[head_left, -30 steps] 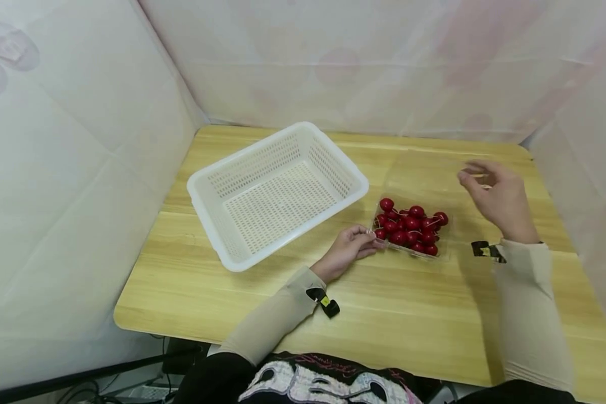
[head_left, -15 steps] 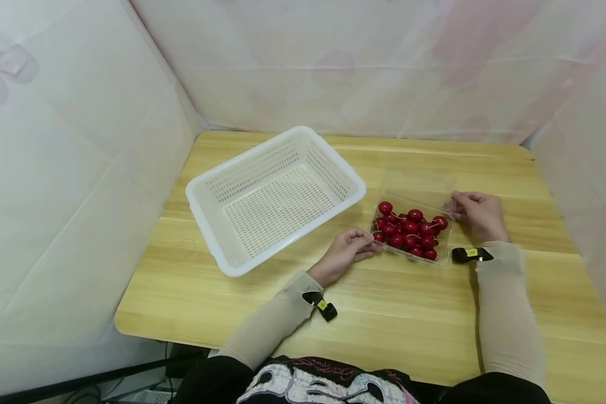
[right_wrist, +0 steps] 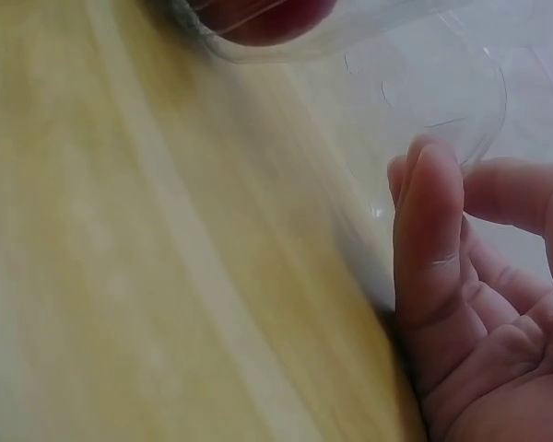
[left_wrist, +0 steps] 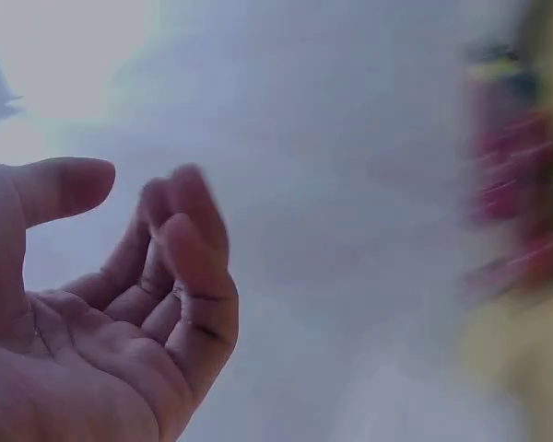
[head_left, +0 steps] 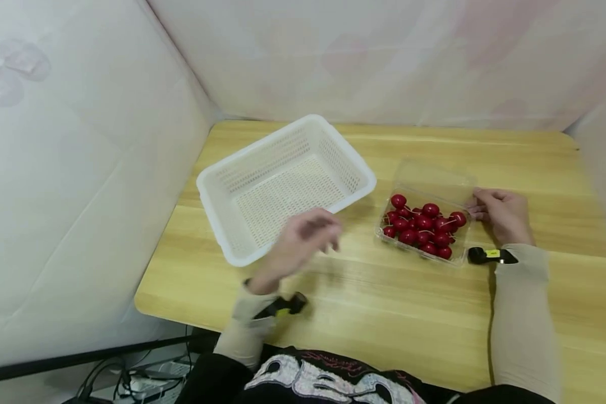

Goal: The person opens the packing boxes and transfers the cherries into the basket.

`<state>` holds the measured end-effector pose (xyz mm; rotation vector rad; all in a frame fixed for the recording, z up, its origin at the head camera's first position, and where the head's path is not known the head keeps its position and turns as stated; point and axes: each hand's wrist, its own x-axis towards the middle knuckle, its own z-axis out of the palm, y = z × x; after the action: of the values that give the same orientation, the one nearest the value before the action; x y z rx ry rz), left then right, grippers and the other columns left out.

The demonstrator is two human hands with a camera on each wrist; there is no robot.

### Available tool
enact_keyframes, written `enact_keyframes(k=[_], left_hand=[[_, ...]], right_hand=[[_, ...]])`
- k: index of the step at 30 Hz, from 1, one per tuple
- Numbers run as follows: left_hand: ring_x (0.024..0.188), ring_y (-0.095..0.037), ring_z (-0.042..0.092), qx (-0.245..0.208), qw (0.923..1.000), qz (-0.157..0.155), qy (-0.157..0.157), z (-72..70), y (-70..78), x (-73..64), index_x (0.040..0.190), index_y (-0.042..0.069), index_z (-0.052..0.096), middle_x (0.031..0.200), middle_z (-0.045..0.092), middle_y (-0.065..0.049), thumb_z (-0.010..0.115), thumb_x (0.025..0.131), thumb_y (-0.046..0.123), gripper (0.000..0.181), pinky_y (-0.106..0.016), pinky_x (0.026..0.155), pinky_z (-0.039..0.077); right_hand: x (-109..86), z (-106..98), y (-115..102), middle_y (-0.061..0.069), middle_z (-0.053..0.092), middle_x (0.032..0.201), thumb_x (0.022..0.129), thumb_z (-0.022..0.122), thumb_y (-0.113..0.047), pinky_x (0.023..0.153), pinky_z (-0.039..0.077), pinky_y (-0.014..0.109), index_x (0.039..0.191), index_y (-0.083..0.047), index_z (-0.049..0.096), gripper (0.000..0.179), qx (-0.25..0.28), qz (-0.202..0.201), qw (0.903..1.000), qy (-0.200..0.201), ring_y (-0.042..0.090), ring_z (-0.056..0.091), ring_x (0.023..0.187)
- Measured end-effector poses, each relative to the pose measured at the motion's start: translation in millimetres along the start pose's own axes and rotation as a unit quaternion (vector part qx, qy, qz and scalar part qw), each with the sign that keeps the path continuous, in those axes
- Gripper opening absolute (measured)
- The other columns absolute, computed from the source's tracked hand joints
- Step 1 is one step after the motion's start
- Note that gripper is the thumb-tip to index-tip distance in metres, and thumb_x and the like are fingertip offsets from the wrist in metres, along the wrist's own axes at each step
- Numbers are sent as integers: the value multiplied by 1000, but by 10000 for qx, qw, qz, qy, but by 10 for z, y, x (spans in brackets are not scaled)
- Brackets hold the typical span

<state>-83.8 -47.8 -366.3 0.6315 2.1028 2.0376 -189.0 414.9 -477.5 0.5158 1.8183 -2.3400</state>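
Observation:
Red cherries [head_left: 424, 223] with thin stems fill a clear plastic box [head_left: 460, 249] at the right of the table. Its transparent lid [head_left: 434, 177] lies folded back behind it. My right hand [head_left: 504, 216] pinches the clear plastic at the box's back right corner, near the lid; in the right wrist view, thumb and forefinger meet on that plastic edge [right_wrist: 484, 138]. Raised and slightly blurred, my left hand [head_left: 295, 244] overlaps the front rim of the white basket in the head view. The left wrist view shows its fingers [left_wrist: 203, 285] loosely bent, with nothing between them and the thumb.
A white perforated plastic basket [head_left: 285, 193] stands left of the box, turned at an angle on the wooden table [head_left: 384, 325]. Pale fabric walls [head_left: 384, 67] enclose the back and sides. Cables [head_left: 123, 376] hang below the table's left front edge.
My right hand has come down to the box's right back corner and taken hold there. My left hand has let go of the box's left side and moved left toward the basket.

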Motion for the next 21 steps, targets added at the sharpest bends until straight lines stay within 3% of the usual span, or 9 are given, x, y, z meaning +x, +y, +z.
enact_keyframes(k=[2, 5, 8, 10, 11, 13, 16, 18, 21], left_hand=[[86, -12, 68, -443, 9898, 796, 1092, -360, 207, -157, 110, -8, 66, 96, 73, -5, 57, 102, 5, 18, -28, 76, 59], [99, -20, 67, -987, 9411, 1299, 2963, -915, 312, -361, 108, -3, 70, 103, 73, -7, 61, 101, 7, 15, -30, 85, 55], [112, -23, 62, -1227, 8891, 934, 4310, -1392, 170, -482, 119, -1, 68, 116, 69, -10, 63, 102, 10, 21, -33, 97, 49], [121, -20, 57, -1241, 8705, 237, 4756, -1622, -9, -532, 132, 2, 62, 128, 64, -6, 61, 103, 13, 31, -32, 105, 44], [127, -19, 53, -1282, 8668, -158, 4817, -1693, -106, -556, 139, 3, 57, 135, 60, -5, 60, 104, 15, 37, -33, 109, 41], [139, -19, 46, -1472, 8703, -928, 4607, -1769, -287, -608, 152, 7, 44, 151, 50, -4, 57, 107, 20, 49, -34, 121, 36], [152, -25, 38, -1496, 8969, -1712, 3793, -1751, -474, -685, 160, 8, 34, 164, 39, -9, 50, 110, 27, 56, -39, 128, 33], [155, -30, 36, -1426, 9154, -1885, 3258, -1716, -537, -721, 161, 7, 33, 167, 35, -13, 48, 111, 31, 57, -40, 126, 38], [150, -34, 44, -1275, 9268, -1885, 2989, -1623, -603, -721, 159, 4, 38, 163, 40, -19, 46, 111, 35, 57, -34, 113, 51]], right_hand=[[38, 8, -11, 5, 79, 77, 96, 74, -14, 55, 62, 25, 96, -4, 81, 12, 9, -11, 10000, -36, 14, 73, 61], [68, -9, -13, 5, 79, 76, 96, 74, -14, 55, 62, 25, 96, -6, 81, 11, -7, 55, 9999, -85, 14, 74, 61], [60, -45, -22, 5, 79, 76, 96, 74, -14, 55, 62, 26, 95, -6, 81, 11, 42, 95, 9999, -85, 15, 74, 61], [57, -63, -25, 6, 79, 76, 95, 75, -13, 55, 62, 26, 96, -5, 81, 11, 133, 70, 9999, -63, 16, 74, 60], [56, -72, -26, 7, 79, 76, 95, 76, -13, 55, 62, 26, 96, -4, 81, 11, 163, 59, 9998, -59, 16, 74, 60], [60, -77, -20, 8, 79, 76, 94, 76, -12, 54, 62, 26, 96, -3, 81, 10, 242, 37, 9997, -50, 16, 73, 59], [77, -56, 0, 8, 79, 75, 94, 75, -10, 53, 61, 26, 95, -2, 81, 10, 256, 34, 9996, -67, 17, 72, 58], [96, -22, 14, 9, 78, 74, 94, 75, -9, 53, 61, 26, 94, -2, 81, 10, 272, 41, 9996, -78, 17, 72, 58], [96, -23, 15, 8, 79, 74, 94, 76, -9, 53, 61, 25, 94, -2, 81, 9, 241, 80, 9997, -34, 17, 72, 57]])
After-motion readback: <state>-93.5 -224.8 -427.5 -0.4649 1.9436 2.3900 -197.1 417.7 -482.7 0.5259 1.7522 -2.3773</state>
